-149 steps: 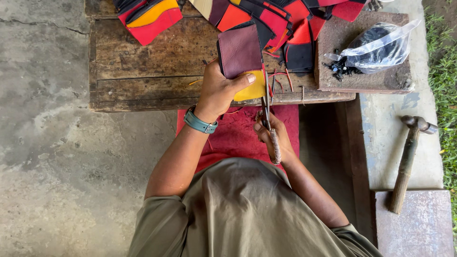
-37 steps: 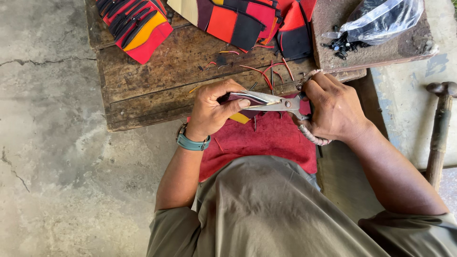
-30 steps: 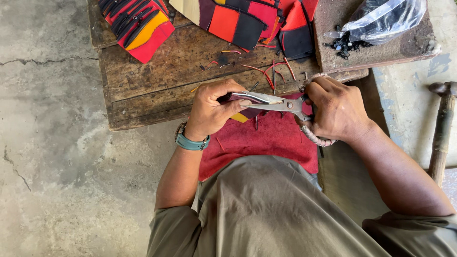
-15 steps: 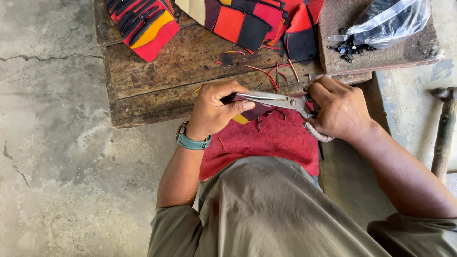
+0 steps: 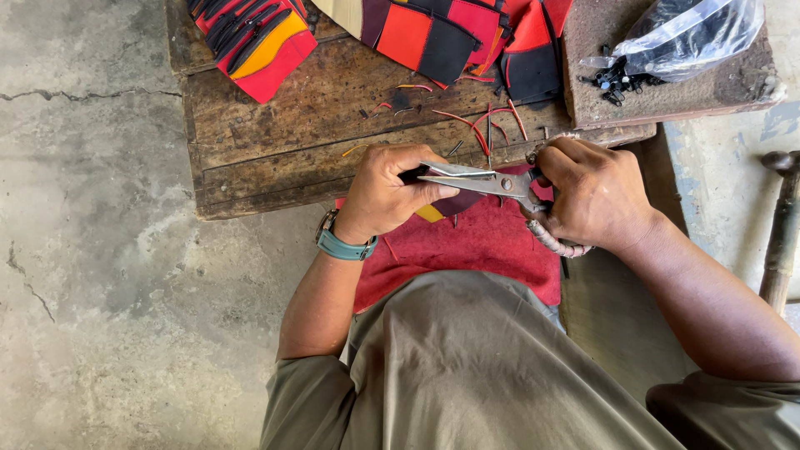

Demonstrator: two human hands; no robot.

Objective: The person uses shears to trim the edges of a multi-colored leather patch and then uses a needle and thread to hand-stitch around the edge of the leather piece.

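My right hand (image 5: 598,194) grips the wrapped handles of large metal scissors (image 5: 483,180), whose blades point left. The blades meet a dark maroon leather piece with a yellow part (image 5: 442,208) that my left hand (image 5: 385,190) pinches at the edge of a worn wooden bench (image 5: 275,142). A teal watch sits on my left wrist. Both hands hover above a red cloth (image 5: 467,250) spread over my lap.
Red, orange and black leather pieces (image 5: 433,37) and a striped stack (image 5: 254,42) lie at the bench's far side, with thin cut strips (image 5: 487,125) nearer. A plastic bag of dark small parts (image 5: 683,37) rests on a block. A hammer (image 5: 782,233) lies at right.
Five seconds ago the scissors stood upright in my right hand; they now lie level, blades on the piece. Over the last second the hands barely shift.
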